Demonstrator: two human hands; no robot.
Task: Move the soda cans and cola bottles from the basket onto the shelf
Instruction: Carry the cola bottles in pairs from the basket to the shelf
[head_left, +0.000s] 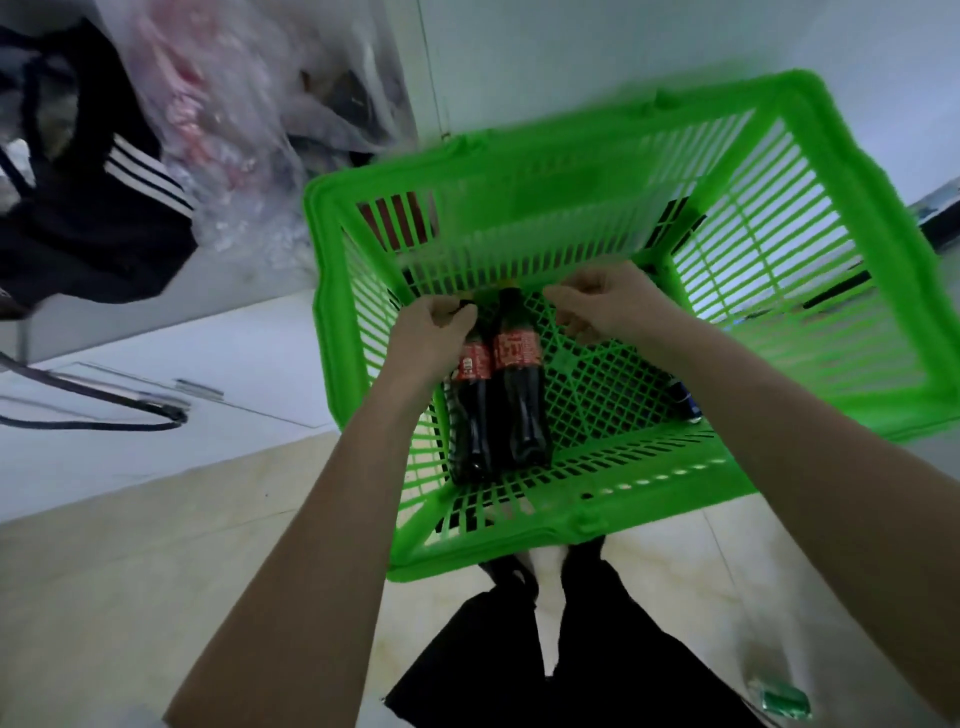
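Observation:
A green plastic basket (587, 514) stands on the floor in front of me. Two cola bottles with red labels lie side by side on its bottom, necks pointing away: the left bottle (474, 410) and the right bottle (522, 395). My left hand (434, 330) is closed around the neck of the left bottle. My right hand (605, 306) hovers just right of the right bottle's neck, fingers curled, holding nothing that I can see. A blue soda can (687, 401) shows partly beside my right forearm.
A dark jacket with white stripes (104, 208) and clear plastic bags (234, 130) lie at the left. A black cable (104, 410) runs over a low white platform. A small green packet (784, 699) lies on the tile floor at the lower right.

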